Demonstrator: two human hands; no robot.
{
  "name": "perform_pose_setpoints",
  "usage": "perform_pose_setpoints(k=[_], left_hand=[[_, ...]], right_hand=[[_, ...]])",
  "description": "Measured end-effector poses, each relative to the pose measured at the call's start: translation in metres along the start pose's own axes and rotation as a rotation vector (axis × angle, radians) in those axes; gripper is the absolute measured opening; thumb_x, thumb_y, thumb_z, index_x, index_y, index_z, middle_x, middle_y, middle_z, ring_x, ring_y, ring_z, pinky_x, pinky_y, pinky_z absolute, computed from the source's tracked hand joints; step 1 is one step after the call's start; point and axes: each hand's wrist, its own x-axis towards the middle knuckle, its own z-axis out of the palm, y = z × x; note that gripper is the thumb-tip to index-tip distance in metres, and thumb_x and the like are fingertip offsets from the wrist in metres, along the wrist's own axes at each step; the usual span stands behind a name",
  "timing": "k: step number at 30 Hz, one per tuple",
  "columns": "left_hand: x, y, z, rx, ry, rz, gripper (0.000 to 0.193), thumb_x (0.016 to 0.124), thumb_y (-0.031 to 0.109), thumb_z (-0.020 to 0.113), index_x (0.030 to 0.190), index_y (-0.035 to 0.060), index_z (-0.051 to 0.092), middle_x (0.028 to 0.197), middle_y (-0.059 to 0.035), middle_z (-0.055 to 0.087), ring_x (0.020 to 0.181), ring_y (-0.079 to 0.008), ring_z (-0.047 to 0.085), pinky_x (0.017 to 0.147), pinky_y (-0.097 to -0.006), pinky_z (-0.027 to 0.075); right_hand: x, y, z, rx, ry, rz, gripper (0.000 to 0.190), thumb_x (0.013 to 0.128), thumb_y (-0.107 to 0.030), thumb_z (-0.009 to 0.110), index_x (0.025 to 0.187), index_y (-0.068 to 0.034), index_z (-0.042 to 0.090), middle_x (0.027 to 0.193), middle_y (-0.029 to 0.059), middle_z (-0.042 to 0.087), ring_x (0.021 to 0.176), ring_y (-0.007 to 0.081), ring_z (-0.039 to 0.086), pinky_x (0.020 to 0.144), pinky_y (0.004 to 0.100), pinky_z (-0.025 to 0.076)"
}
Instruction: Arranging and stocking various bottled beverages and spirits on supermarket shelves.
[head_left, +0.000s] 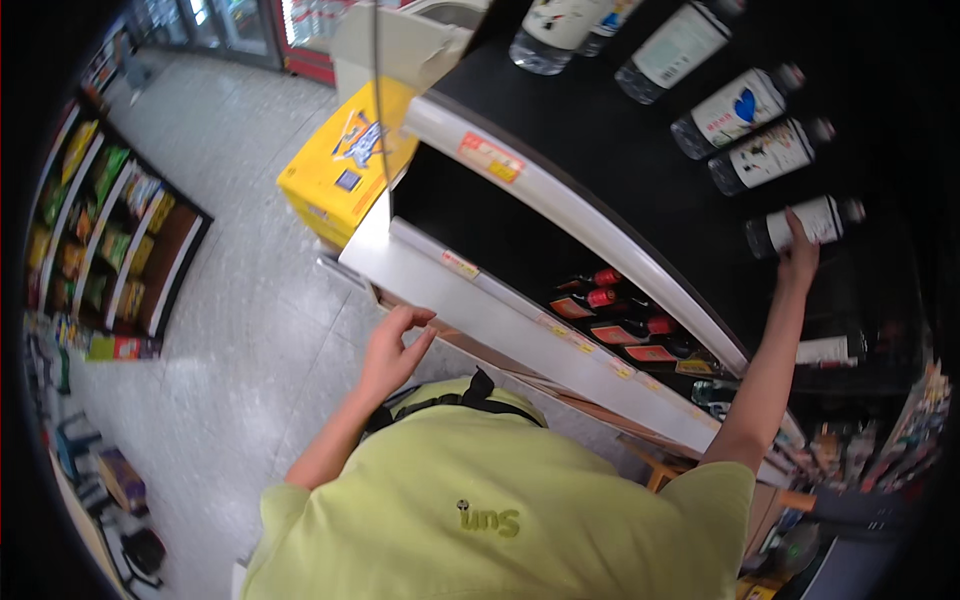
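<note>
My right hand (799, 259) reaches over a black shelf (592, 150) and has its fingers around a clear plastic bottle with a white label (817, 219). Farther along the same shelf stand several similar labelled bottles, among them one with a blue heart-like mark (735, 112) and one with a patterned label (772, 156). My left hand (409, 341) hangs in front of the white lower shelf edge (525, 322), fingers bent and thumb apart, with nothing in it.
Dark bottles with red caps (600, 298) sit on the lower shelf. A yellow carton (352, 161) stands at the shelf's end. Snack racks (112, 240) are across the tiled floor (255, 225) at left. A person (133, 71) is far off at upper left.
</note>
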Motion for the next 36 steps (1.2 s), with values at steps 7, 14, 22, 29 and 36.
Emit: perform_pose_setpoints(k=[7,14,22,29,36], left_hand=[[0.005,0.014,-0.008,0.049,-0.034,-0.050,0.023,0.087,0.012,0.067,0.108,0.0019,0.064,0.100,-0.0145,0.065,0.094,-0.0291,0.066,0.082,-0.0370,0.053],[0.005,0.014,-0.011,0.000,-0.062,-0.066,0.024,0.089,0.014,0.067,0.111,0.0038,0.065,0.105,-0.0120,0.066,0.099,-0.0265,0.066,0.088,-0.0379,0.051],[0.005,0.002,-0.013,0.005,-0.046,-0.054,0.022,0.090,0.014,0.067,0.109,0.0031,0.064,0.100,-0.0122,0.066,0.096,-0.0262,0.066,0.085,-0.0378,0.051],[-0.002,-0.012,-0.020,-0.054,0.054,-0.094,0.024,0.088,0.012,0.068,0.111,0.0021,0.065,0.103,-0.0128,0.066,0.097,-0.0259,0.066,0.085,-0.0371,0.052],[-0.009,-0.016,-0.031,0.012,0.093,-0.128,0.022,0.088,0.012,0.067,0.108,0.0028,0.063,0.105,-0.0135,0.064,0.095,-0.0266,0.067,0.083,-0.0370,0.054]], right_hand=[[-0.084,-0.061,-0.008,0.113,-0.195,-0.279,0.057,0.082,-0.001,0.078,0.131,0.009,0.051,0.126,0.0172,0.060,0.114,0.0262,0.060,0.104,0.0392,0.046],[-0.233,-0.096,0.014,0.200,-0.634,-0.370,0.098,0.077,-0.036,0.079,0.147,0.007,0.024,0.142,0.0304,0.040,0.135,0.0450,0.041,0.116,0.0580,0.028],[-0.326,-0.055,0.117,-0.100,-1.385,-0.230,0.075,0.065,-0.012,0.091,0.129,-0.001,0.054,0.127,0.0137,0.060,0.118,0.0210,0.058,0.103,0.0345,0.045],[-0.341,0.053,0.185,-0.004,-1.345,0.569,0.059,0.072,-0.006,0.082,0.124,0.000,0.056,0.113,0.0090,0.065,0.105,0.0186,0.063,0.093,0.0353,0.050],[-0.310,0.074,0.269,0.176,-0.791,0.563,0.067,0.079,-0.004,0.079,0.137,-0.001,0.046,0.129,0.0117,0.056,0.123,0.0249,0.055,0.103,0.0440,0.047]])
